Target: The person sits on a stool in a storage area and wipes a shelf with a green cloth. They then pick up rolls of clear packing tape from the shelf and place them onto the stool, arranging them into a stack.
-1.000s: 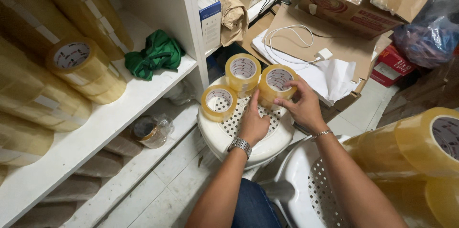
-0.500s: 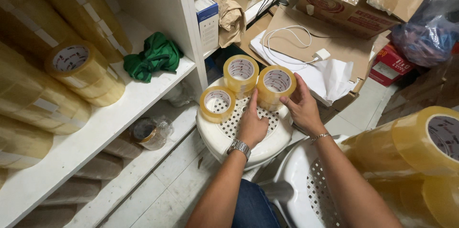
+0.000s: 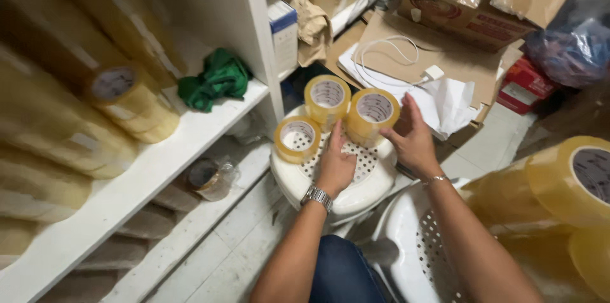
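Note:
Three stacks of yellowish clear tape rolls stand on a round white perforated stool (image 3: 298, 179): a low one (image 3: 297, 137) at the left, a taller one (image 3: 327, 96) behind, and one (image 3: 375, 111) at the right. My left hand (image 3: 335, 164), with a metal watch on the wrist, lies on the stool, its fingertips against the left side of the right stack. My right hand (image 3: 413, 139), wearing a thin bracelet, presses its spread fingers against that stack's right side.
White shelves (image 3: 146, 176) at the left hold long tape-roll packs (image 3: 124, 103) and a green cloth (image 3: 216, 80). A white plastic chair (image 3: 419, 239) stands beside my knee, with more tape packs (image 3: 572, 182) at the right. Cardboard boxes (image 3: 457, 10), a white cable and paper lie behind the stool.
Both hands stay on the right stack. My right hand has slid slightly outward along its side, and the view has shifted a little.

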